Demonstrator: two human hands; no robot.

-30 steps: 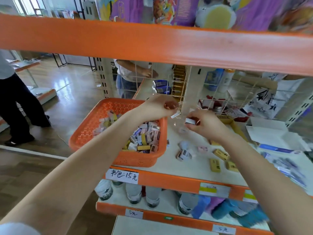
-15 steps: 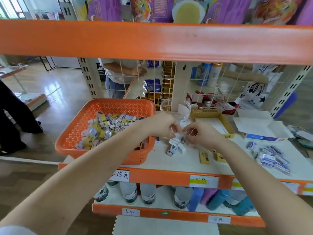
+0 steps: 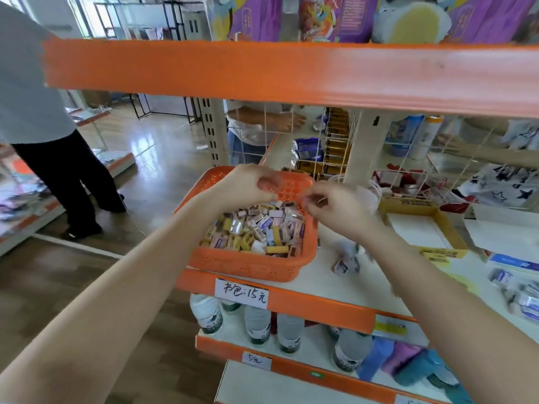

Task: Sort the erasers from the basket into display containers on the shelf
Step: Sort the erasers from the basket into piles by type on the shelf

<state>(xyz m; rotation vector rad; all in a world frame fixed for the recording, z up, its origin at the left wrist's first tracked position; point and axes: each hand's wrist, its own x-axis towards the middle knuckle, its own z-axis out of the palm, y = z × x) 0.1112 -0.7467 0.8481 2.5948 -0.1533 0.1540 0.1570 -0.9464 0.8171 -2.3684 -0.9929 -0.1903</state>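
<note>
Erasers point(image 3: 256, 231) in basket point(image 3: 250, 265), below both hands' grip point(image 3: 291, 196)

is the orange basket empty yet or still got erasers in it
Not empty. The orange basket holds a heap of small wrapped erasers covering most of its floor, piled toward the near side; only the far wall shows bare.

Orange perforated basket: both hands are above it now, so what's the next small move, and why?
Probably lower the left hand into the orange perforated basket and pinch one wrapped eraser from the pile. The basket is still heaped, both hands hover at its far rim, and neither clearly holds an eraser; the right hand is blurred.
</note>
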